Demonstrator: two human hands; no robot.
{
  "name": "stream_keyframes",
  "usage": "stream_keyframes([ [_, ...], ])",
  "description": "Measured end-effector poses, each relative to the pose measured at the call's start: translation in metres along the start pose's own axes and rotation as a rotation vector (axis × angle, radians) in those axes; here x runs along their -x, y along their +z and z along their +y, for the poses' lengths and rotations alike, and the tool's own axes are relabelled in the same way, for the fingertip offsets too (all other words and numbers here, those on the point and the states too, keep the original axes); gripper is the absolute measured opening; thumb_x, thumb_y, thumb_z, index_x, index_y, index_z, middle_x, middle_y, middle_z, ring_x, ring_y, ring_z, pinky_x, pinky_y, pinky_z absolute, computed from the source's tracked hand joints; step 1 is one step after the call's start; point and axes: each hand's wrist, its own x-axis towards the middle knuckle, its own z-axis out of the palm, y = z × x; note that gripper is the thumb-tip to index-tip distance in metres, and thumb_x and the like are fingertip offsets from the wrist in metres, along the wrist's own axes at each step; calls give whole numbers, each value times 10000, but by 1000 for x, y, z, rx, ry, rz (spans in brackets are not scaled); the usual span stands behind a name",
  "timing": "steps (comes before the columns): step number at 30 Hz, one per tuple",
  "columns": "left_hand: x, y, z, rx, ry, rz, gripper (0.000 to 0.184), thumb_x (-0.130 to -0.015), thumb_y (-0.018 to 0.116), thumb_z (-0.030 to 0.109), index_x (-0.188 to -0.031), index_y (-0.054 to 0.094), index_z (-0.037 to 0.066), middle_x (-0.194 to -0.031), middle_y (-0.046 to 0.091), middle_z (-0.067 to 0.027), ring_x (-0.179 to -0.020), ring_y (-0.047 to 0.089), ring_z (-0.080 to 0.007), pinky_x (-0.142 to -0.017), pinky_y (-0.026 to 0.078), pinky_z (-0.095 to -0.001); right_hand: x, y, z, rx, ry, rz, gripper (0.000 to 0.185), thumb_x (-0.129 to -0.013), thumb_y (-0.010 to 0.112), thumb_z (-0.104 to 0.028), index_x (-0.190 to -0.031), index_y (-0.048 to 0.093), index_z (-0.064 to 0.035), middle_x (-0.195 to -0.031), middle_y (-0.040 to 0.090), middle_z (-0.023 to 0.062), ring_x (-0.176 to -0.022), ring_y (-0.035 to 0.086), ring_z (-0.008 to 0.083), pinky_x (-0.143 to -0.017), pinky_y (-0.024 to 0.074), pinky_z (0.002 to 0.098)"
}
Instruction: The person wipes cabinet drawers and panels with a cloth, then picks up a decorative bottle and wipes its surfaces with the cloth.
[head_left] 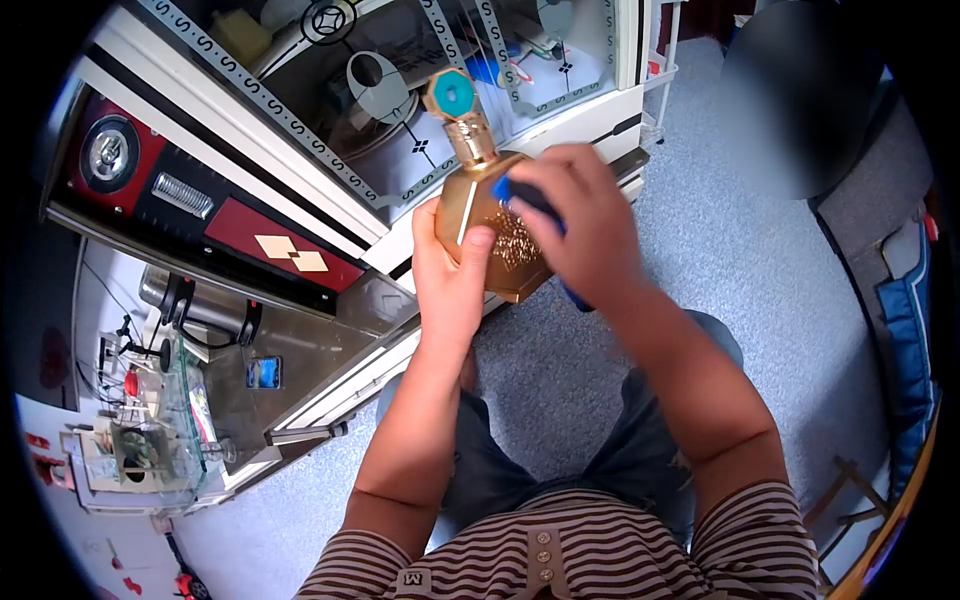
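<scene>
A gold bottle (480,190) with a tall neck and a turquoise-topped stopper is tilted in front of me. My left hand (450,270) wraps round its lower left side, thumb across the front. Over the bottle's right side, my right hand (590,225) is closed on a dark tool with blue edges (535,200); its blue tip is close to or touching the bottle's shoulder. Motion blurs this hand a little, and I cannot make out the tool's kind. Raised, textured decoration shows on the bottle's front beside my fingers.
Behind the bottle stands a white cabinet with patterned glass doors (380,90). At left are a dark counter (330,350), a phone (264,372), a metal kettle (205,305) and a glass tank (180,420). A dark round seat (790,90) stands at right on the speckled floor (690,220).
</scene>
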Motion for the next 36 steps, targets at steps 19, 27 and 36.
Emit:
stream_keyframes([
  [19, -1, 7, 9, -423, 61, 8, 601, -823, 842, 257, -1260, 490, 43, -1044, 707, -186, -955, 717, -307, -844, 553, -387, -5, -6, 5, -80, -29, 53, 280, -834, 759, -131, -1095, 669, -86, -1043, 583, 109, -956, 629, 304, -823, 528, 400],
  [27, 1, 8, 9, -401, 17, 20, 599, -823, 840, 253, -1263, 492, 42, -1052, 705, -189, -969, 718, -303, -855, 551, -382, -8, -6, 14, -80, 123, 81, 255, -868, 737, -130, -1098, 646, -69, -1059, 599, 128, -976, 633, 335, -858, 523, 413],
  [36, 2, 9, 9, -391, 71, 25, 565, -845, 824, 238, -1260, 500, 34, -1061, 699, -181, -980, 708, -285, -872, 544, -369, -1, -2, -3, -142, -57, 42, 249, -889, 723, -138, -1115, 644, -69, -1071, 597, 134, -995, 630, 332, -852, 522, 413],
])
